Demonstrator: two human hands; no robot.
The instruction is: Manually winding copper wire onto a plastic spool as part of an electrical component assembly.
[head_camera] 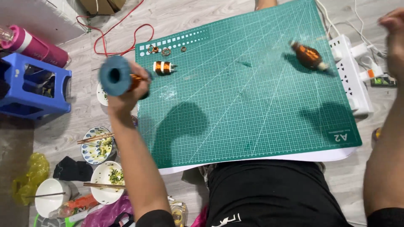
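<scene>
**Gripping a blue-handled tool over the mat's left edge**

Holding a tool [120, 77] with a thick blue foam handle and an orange body, the left hand [126, 94] is closed around it above the left edge of the green cutting mat [252, 109]. A small copper coil [163, 67] lies just right of it. The right hand [393, 38] is raised at the far right, blurred; its grip cannot be told. An orange-brown object [308, 55] lies on the mat's far right.
</scene>
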